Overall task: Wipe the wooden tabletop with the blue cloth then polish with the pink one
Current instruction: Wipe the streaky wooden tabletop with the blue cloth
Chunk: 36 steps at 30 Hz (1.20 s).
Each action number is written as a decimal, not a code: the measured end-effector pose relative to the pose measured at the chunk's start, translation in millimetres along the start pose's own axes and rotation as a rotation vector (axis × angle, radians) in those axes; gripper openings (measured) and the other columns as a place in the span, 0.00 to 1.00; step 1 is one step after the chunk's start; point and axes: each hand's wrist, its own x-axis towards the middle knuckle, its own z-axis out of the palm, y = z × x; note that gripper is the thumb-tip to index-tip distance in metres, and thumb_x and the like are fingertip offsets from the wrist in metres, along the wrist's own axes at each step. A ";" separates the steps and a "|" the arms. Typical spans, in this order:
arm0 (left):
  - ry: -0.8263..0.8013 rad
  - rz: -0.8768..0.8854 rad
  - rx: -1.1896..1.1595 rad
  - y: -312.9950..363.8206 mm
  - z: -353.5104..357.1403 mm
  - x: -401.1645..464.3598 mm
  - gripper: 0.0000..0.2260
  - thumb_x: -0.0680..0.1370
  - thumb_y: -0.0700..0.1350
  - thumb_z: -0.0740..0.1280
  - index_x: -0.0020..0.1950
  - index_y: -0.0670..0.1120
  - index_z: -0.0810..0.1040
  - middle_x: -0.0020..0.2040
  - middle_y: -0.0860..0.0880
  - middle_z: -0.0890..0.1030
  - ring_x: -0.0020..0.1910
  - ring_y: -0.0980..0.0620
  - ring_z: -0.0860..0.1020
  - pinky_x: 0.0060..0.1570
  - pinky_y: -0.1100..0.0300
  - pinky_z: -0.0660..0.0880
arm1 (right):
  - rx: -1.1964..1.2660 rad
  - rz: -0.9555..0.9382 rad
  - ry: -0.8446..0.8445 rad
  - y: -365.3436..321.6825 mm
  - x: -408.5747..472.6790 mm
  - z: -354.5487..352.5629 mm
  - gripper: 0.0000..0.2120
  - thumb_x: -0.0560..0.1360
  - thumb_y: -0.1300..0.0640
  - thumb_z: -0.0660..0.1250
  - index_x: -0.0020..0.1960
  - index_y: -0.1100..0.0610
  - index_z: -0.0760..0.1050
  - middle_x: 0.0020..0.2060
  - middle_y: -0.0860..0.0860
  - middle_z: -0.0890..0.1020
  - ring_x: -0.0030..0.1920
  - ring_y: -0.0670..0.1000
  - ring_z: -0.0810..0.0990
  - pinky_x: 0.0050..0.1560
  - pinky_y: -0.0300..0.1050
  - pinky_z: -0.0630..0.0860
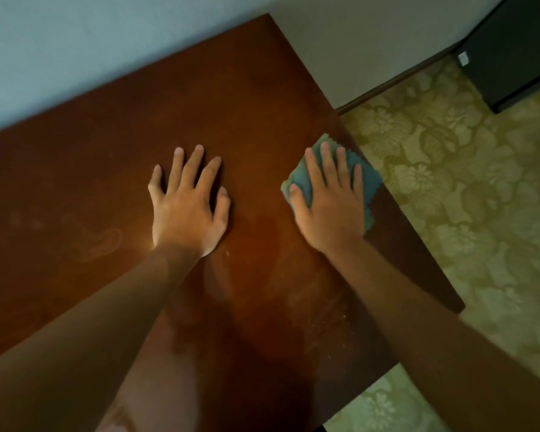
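The right hand [331, 201] lies flat on the blue cloth [365, 179], palm down, with its fingers straight and slightly spread and pointing away from the person. The cloth sits under the hand near the right edge of the wooden desk [106, 169]. It shows past the fingertips at the far side, beside the thumb on the left, and as a strip with a zigzag edge along the little-finger side. Its outer corner reaches right up to the desk's edge; whether it hangs over slightly is hard to tell from this angle. The fingers press on the cloth rather than curl around it.

The left hand [187, 207] rests palm down on the bare wood toward the middle of the desk, well apart from the cloth, fingers straight and fanned out, holding nothing. Both forearms stretch in from the near side of the view.

The desk's surface is dark reddish brown, with faint pale smears on the left part and some light specks on the near right part. Its far edge meets a pale blue-grey wall [75, 42]. To the right the floor is covered by a greenish carpet [465, 182] with a floral pattern, and a dark piece of furniture [518, 48] stands in the far right corner.
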 end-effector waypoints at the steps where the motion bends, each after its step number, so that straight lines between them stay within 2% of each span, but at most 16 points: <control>1: 0.001 -0.003 0.003 0.4 0.3 -0.1 0.25 0.83 0.58 0.49 0.79 0.52 0.62 0.81 0.47 0.59 0.82 0.46 0.50 0.77 0.38 0.46 | 0.018 0.023 0.013 -13.9 -6.7 2.3 0.33 0.83 0.38 0.47 0.83 0.53 0.55 0.82 0.56 0.58 0.82 0.59 0.52 0.81 0.63 0.48; 4: -0.003 -0.005 0.018 0.2 0.8 0.0 0.26 0.83 0.58 0.49 0.80 0.52 0.62 0.81 0.47 0.59 0.82 0.46 0.50 0.77 0.39 0.46 | 0.071 -0.121 0.027 -48.9 -33.4 9.5 0.33 0.83 0.37 0.50 0.81 0.54 0.60 0.81 0.57 0.61 0.82 0.60 0.54 0.80 0.64 0.49; 7: 0.008 -0.002 0.019 1.5 1.3 -0.8 0.25 0.83 0.57 0.51 0.79 0.52 0.63 0.81 0.47 0.60 0.81 0.46 0.51 0.77 0.39 0.47 | 0.080 -0.274 0.046 -31.7 -25.9 10.3 0.31 0.83 0.38 0.55 0.80 0.52 0.64 0.80 0.55 0.64 0.81 0.58 0.57 0.80 0.62 0.52; 12: 0.026 -0.007 0.012 0.6 2.2 -0.9 0.26 0.82 0.58 0.53 0.79 0.51 0.64 0.81 0.47 0.60 0.81 0.45 0.52 0.77 0.39 0.47 | -0.002 -0.107 0.029 16.1 28.8 -1.0 0.32 0.83 0.39 0.49 0.82 0.53 0.58 0.82 0.56 0.59 0.82 0.59 0.53 0.81 0.61 0.48; 16: 0.036 -0.013 0.017 0.8 3.4 -1.2 0.27 0.81 0.59 0.53 0.78 0.52 0.65 0.81 0.48 0.61 0.81 0.45 0.53 0.77 0.38 0.48 | 0.033 -0.018 0.077 -4.6 36.8 1.5 0.31 0.84 0.40 0.50 0.82 0.55 0.58 0.81 0.58 0.60 0.82 0.61 0.55 0.81 0.63 0.51; 21: 0.045 -0.006 0.024 -0.2 4.1 -1.2 0.27 0.81 0.60 0.53 0.78 0.52 0.65 0.80 0.48 0.61 0.81 0.45 0.53 0.77 0.38 0.49 | 0.033 -0.313 0.055 -11.4 37.9 2.6 0.31 0.83 0.39 0.53 0.81 0.54 0.63 0.80 0.57 0.64 0.81 0.60 0.58 0.80 0.63 0.53; 25: 0.051 -0.004 0.018 0.6 4.0 -1.7 0.27 0.81 0.59 0.54 0.78 0.51 0.66 0.80 0.48 0.62 0.81 0.45 0.53 0.76 0.38 0.50 | 0.010 -0.218 -0.003 1.7 88.6 -5.5 0.33 0.83 0.38 0.47 0.83 0.53 0.56 0.82 0.57 0.58 0.82 0.60 0.52 0.81 0.62 0.48; 29: 0.068 -0.005 0.017 0.1 4.4 -1.7 0.27 0.81 0.59 0.55 0.78 0.51 0.67 0.80 0.48 0.62 0.81 0.46 0.53 0.77 0.39 0.48 | 0.010 -0.154 -0.019 -1.0 114.9 -9.3 0.32 0.84 0.39 0.48 0.83 0.54 0.54 0.82 0.57 0.56 0.82 0.61 0.51 0.81 0.62 0.48; 36: 0.062 -0.005 0.018 0.9 3.4 -2.3 0.27 0.81 0.59 0.55 0.78 0.51 0.66 0.80 0.48 0.62 0.81 0.45 0.54 0.77 0.40 0.48 | 0.042 -0.074 0.012 9.9 22.4 -5.7 0.32 0.84 0.38 0.47 0.82 0.56 0.59 0.81 0.59 0.60 0.82 0.62 0.55 0.81 0.62 0.50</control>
